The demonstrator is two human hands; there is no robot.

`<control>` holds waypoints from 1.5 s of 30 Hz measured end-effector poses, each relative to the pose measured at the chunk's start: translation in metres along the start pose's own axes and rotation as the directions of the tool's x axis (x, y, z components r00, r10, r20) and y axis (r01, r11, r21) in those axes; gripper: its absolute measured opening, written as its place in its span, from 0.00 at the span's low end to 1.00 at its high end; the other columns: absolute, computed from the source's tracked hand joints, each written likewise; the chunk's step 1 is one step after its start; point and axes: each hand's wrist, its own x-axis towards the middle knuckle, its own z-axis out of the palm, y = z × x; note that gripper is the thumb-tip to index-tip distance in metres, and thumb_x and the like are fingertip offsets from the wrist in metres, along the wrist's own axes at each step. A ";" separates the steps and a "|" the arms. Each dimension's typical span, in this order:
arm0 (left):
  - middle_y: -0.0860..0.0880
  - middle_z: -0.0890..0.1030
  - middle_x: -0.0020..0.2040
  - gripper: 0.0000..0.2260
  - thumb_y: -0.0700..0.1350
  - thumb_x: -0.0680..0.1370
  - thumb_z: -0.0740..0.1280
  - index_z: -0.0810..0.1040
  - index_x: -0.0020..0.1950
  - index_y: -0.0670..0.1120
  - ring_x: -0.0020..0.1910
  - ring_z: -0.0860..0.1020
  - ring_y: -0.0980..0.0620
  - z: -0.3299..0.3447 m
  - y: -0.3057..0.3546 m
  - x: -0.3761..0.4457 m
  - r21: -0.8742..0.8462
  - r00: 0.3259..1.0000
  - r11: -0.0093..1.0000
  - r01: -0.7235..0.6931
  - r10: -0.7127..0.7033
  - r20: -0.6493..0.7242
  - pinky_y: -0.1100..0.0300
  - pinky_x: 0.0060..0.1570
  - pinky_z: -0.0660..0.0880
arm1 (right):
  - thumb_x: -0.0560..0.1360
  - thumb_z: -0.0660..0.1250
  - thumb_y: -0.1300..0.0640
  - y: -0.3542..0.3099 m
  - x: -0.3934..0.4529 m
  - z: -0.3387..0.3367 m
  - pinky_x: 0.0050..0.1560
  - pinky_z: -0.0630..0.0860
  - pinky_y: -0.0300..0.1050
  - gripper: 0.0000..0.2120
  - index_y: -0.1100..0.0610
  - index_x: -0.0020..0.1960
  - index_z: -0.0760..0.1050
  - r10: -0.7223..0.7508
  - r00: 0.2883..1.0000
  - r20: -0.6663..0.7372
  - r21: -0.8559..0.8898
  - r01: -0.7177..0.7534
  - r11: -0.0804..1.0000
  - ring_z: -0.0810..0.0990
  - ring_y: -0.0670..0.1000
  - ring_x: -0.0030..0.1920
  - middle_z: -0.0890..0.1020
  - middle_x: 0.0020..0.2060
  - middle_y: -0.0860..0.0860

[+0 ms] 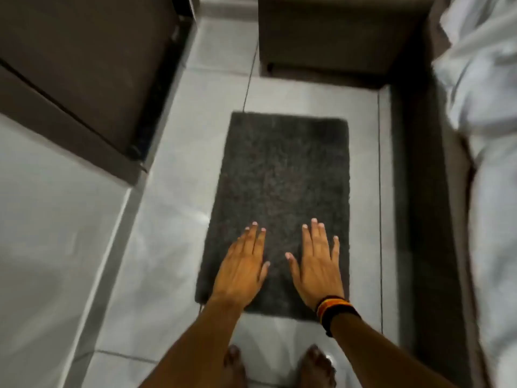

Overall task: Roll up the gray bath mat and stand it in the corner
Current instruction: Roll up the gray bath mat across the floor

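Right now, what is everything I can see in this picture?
Bath mat: one, dark gray, flat and unrolled on the floor, centre.
Tiled floor: light gray, all around the mat.
Cabinet: one, dark brown, upper left.
Box-like furniture: one, dark brown, beyond the mat's far end.
Bedding: white, right edge.
Wristbands: black, orange and yellow, on the right wrist.
Left hand: open, over the mat's near end.
Right hand: open, beside it.
Bare feet: two, bottom.

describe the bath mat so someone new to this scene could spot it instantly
Start at the pale tiled floor running between the dark cabinet and the bed with white bedding. Flat in the middle of it lies the gray bath mat, still unrolled, both open hands over its near end. It is the only dark, shaggy rectangle on the tiles.
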 end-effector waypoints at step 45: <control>0.46 0.82 0.62 0.17 0.55 0.80 0.67 0.79 0.65 0.48 0.61 0.78 0.44 0.216 -0.086 0.058 0.275 0.986 0.955 -0.116 0.078 0.145 0.50 0.58 0.75 | 0.76 0.64 0.67 0.117 0.041 0.199 0.55 0.79 0.52 0.23 0.48 0.67 0.76 -0.054 0.908 0.415 0.001 0.060 0.998 0.81 0.60 0.56 0.84 0.55 0.56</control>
